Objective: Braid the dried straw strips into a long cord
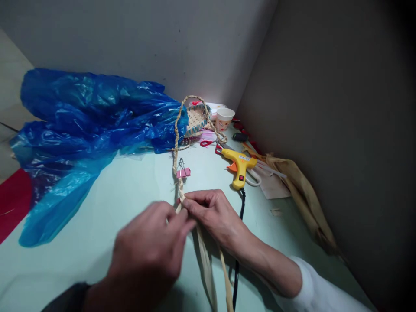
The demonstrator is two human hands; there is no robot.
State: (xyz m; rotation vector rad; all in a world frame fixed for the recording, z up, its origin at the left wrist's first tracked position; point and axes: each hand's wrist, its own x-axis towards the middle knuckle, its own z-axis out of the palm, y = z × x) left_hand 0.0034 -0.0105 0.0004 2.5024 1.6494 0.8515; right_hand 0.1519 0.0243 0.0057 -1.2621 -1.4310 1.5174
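Note:
A narrow pale braid of flat plant-fibre strips (181,188) runs from the back of the table toward me. A pink binder clip (183,172) grips it partway along. My right hand (214,212) pinches the braid's near end between thumb and fingers. Close beside it, my left hand (147,247) is curled and blurred, its closed fingers at a strand just below the braided part; the fingertips are partly hidden. Loose, unbraided strips (206,264) hang down below my right hand toward the front.
Crumpled blue plastic (97,112) covers the back left. At the back stand a small woven basket (196,119) and a paper cup (225,118). A yellow glue gun (239,164), its black cord (242,206), red-handled scissors (208,143) and a bundle of tan strips (299,186) lie right.

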